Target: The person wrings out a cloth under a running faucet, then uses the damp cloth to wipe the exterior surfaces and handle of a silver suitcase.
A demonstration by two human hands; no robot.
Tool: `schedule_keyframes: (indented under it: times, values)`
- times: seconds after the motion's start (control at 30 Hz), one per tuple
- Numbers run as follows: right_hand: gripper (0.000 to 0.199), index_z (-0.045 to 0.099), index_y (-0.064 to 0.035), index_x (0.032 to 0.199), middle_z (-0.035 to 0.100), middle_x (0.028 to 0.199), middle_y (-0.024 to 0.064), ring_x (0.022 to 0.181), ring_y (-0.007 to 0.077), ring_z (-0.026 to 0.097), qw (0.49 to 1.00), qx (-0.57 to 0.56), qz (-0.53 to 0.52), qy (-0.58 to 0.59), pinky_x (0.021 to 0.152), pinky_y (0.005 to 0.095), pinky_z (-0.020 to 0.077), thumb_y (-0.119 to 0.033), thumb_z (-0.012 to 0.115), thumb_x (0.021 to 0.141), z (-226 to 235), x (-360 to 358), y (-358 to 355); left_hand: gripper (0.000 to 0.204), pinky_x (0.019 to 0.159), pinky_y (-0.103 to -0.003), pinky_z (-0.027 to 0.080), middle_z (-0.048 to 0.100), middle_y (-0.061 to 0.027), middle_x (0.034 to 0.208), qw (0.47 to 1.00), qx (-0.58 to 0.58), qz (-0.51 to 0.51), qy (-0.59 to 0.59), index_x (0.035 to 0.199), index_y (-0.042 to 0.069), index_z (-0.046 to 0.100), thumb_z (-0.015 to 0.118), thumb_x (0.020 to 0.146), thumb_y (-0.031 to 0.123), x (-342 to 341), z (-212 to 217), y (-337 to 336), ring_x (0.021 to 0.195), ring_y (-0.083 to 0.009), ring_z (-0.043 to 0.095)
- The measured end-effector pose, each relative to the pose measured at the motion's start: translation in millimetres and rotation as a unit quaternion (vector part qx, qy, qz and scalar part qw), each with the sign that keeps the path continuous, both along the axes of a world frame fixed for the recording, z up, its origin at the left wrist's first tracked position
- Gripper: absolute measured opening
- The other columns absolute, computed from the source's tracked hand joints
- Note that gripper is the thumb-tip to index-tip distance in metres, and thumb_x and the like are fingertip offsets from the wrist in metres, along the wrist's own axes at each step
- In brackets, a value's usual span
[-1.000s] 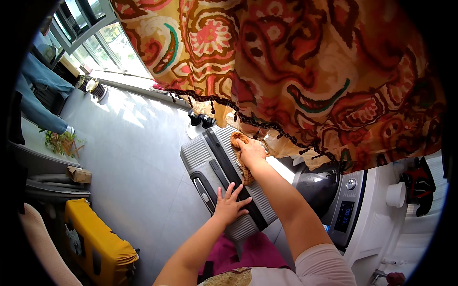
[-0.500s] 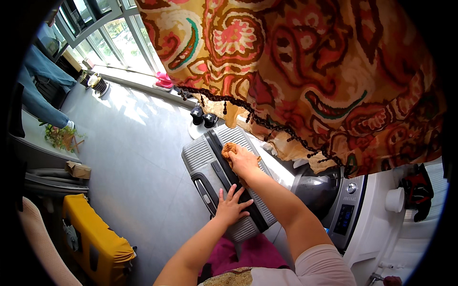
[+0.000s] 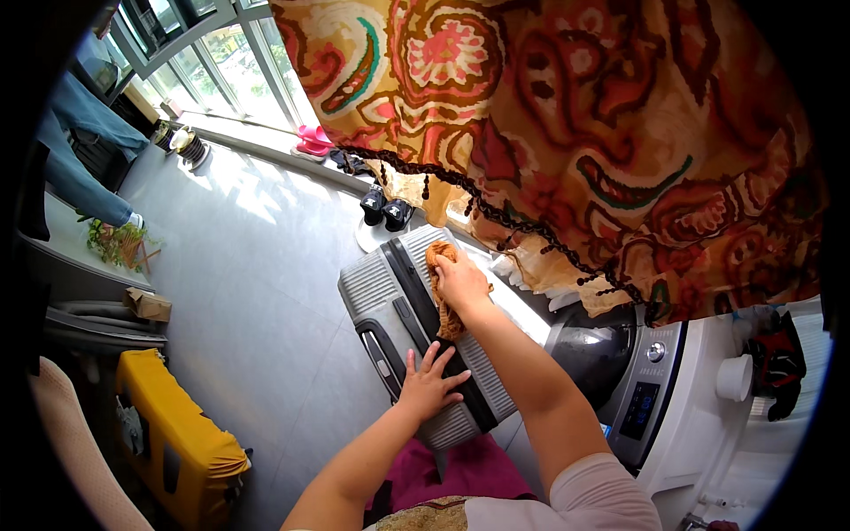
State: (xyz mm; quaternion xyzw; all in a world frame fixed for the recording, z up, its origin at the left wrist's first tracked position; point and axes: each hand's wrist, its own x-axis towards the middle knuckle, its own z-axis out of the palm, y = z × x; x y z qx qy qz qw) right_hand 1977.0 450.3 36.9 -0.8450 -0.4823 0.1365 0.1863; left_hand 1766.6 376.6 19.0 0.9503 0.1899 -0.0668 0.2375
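A grey ribbed suitcase (image 3: 367, 285) stands in front of me, with a dark band running along it and a handle on its left side. My right hand (image 3: 463, 281) grips a crumpled orange-brown cloth (image 3: 440, 257) and presses it on the suitcase near its far end. Part of the cloth hangs down toward my wrist. With fingers spread, my left hand (image 3: 428, 383) lies flat on the nearer part of the suitcase, across the dark band.
A patterned curtain (image 3: 531, 106) hangs low over the far right. Beside the suitcase stands a washing machine (image 3: 645, 389). Black shoes (image 3: 385, 208) sit beyond it. At left are a yellow covered case (image 3: 173, 434), a cardboard box (image 3: 148, 303) and a plant (image 3: 113, 242).
My right hand has shifted slightly right with the cloth, and more of the cloth now shows below the fingers. My left hand stays in place on the suitcase.
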Motion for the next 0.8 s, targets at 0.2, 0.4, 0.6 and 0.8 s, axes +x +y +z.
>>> schedule_keyframes:
  times: [0.2, 0.4, 0.6, 0.8]
  values:
    - [0.047, 0.049, -0.0262, 0.139, 0.057, 0.105, 0.0142, 0.098, 0.0305, 0.061, 0.981, -0.132, 0.122, -0.076, 0.08, 0.0409, 0.0523, -0.028, 0.054, 0.092, -10, -5, 24, 0.05, 0.11, -0.07, 0.013, 0.029, -0.0012, 0.153, 1.0, 0.009, -0.005, -0.016, 0.127, 0.043, 0.06, 0.068, 0.078, 0.053, 3, -3, -2, 0.147, -0.0278, 0.013]
    - [0.045, 0.058, -0.02, 0.132, 0.058, 0.094, 0.0135, 0.088, 0.0304, 0.062, 0.979, -0.108, 0.163, -0.064, 0.069, 0.0413, 0.0518, -0.032, 0.059, 0.088, -4, -23, -95, 0.049, 0.111, -0.069, 0.012, 0.029, -0.0005, 0.153, 1.0, -0.007, -0.001, 0.012, 0.126, 0.042, 0.06, 0.067, 0.079, 0.054, 2, 6, 0, 0.147, -0.0271, 0.012]
    - [0.043, 0.061, -0.0176, 0.126, 0.055, 0.091, 0.0103, 0.084, 0.0274, 0.059, 0.984, -0.097, 0.127, -0.083, 0.068, 0.0381, 0.0513, -0.025, 0.062, 0.084, 4, -38, -207, 0.049, 0.111, -0.069, 0.01, 0.031, -0.0009, 0.152, 0.999, 0.023, -0.008, -0.029, 0.125, 0.044, 0.061, 0.067, 0.077, 0.057, -3, -10, -5, 0.146, -0.029, 0.013]
    - [0.029, 0.069, -0.016, 0.11, 0.054, 0.089, 0.0083, 0.082, 0.0263, 0.058, 0.984, 0.053, 0.036, -0.164, 0.063, 0.0372, 0.0495, -0.018, 0.064, 0.081, -24, -11, -145, 0.051, 0.109, -0.07, 0.012, 0.031, -0.0024, 0.152, 0.999, 0.038, -0.004, -0.029, 0.126, 0.044, 0.06, 0.067, 0.077, 0.057, 2, -6, -2, 0.146, -0.0317, 0.014]
